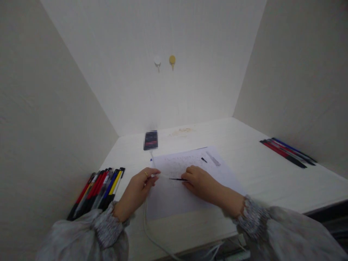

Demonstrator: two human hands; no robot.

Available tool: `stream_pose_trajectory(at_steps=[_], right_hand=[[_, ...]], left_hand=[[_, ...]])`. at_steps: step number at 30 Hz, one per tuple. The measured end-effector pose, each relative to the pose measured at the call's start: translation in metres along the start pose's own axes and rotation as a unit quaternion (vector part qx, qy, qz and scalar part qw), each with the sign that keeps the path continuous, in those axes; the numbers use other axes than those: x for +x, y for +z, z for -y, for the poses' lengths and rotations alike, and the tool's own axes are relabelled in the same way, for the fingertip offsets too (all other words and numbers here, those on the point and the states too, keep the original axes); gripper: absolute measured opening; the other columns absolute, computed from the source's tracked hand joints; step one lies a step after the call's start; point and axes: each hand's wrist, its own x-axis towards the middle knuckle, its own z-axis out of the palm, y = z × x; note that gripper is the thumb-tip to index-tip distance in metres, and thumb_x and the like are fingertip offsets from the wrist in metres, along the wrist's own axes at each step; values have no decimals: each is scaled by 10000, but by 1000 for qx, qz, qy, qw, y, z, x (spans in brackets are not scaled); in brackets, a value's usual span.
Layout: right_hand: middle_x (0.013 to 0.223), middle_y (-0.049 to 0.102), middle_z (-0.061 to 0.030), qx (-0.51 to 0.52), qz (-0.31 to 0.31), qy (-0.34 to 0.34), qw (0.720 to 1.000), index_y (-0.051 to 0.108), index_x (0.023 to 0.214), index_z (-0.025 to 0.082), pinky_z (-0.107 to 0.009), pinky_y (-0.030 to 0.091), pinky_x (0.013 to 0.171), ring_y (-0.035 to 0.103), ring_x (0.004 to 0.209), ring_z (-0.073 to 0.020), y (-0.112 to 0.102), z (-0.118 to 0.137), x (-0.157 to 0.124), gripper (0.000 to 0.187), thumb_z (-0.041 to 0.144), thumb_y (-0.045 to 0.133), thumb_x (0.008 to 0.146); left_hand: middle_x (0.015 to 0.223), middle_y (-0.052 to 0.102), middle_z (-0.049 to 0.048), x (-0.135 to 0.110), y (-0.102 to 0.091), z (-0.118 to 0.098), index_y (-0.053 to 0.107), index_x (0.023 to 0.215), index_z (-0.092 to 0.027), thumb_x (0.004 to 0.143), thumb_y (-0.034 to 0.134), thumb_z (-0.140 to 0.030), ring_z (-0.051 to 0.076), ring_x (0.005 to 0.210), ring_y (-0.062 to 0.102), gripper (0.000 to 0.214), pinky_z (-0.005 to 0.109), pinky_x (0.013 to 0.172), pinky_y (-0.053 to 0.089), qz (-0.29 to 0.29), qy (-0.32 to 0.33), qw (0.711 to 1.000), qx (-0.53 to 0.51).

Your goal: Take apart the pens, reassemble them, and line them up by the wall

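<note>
My left hand [138, 186] and my right hand [199, 181] meet over a white sheet of paper [187, 181] with faint writing. Between them runs a thin pen refill [174, 178], clear toward the left and dark toward the right. Left fingers pinch its clear end; right fingers are curled round its dark end. A small black pen part [203, 160] and a grey pen barrel [213, 158] lie on the paper's far side.
A bundle of red, blue, yellow and black pens [98, 192] lies by the left wall. More red and blue pens [288, 152] lie at the right. A dark small box [150, 140] and white cable [148, 224] sit on the white desk [244, 145]. Two hooks [164, 61] hang on the back wall.
</note>
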Motion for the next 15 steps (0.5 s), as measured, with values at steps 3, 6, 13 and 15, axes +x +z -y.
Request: stream_pose_trajectory(at_steps=[3, 6, 13, 15], right_hand=[[771, 558, -56, -20, 24, 26, 999, 588, 782, 155, -259, 369, 663, 497, 750, -152, -3, -4, -1, 172, 215, 427, 771], [781, 570, -51, -25, 41, 75, 996, 592, 800, 163, -245, 373, 630, 521, 733, -149, -8, -15, -5, 185, 225, 421, 769], [796, 599, -78, -18, 85, 141, 986, 612, 821, 154, -252, 370, 664, 545, 760, -162, -7, -25, -9, 247, 270, 397, 780], [782, 604, -84, -16, 91, 147, 985, 617, 810, 148, -253, 368, 658, 548, 745, -163, -6, -23, -9, 256, 276, 397, 778]], left_hand=[[841, 582, 27, 1, 0, 2, 534, 911, -191, 785, 413, -226, 128, 693, 549, 178, 239, 622, 432, 10, 21, 999, 33], [886, 572, 31, 1, 1, 8, 547, 898, -194, 780, 417, -197, 145, 779, 536, 176, 265, 692, 423, 26, 35, 997, 57], [891, 544, 51, 1, 5, 21, 583, 877, -194, 756, 430, -144, 173, 845, 500, 201, 316, 746, 415, 49, 78, 989, 116], [911, 529, 61, 2, 6, 21, 582, 907, -194, 758, 422, -128, 181, 856, 491, 229, 329, 746, 417, 43, 84, 986, 135]])
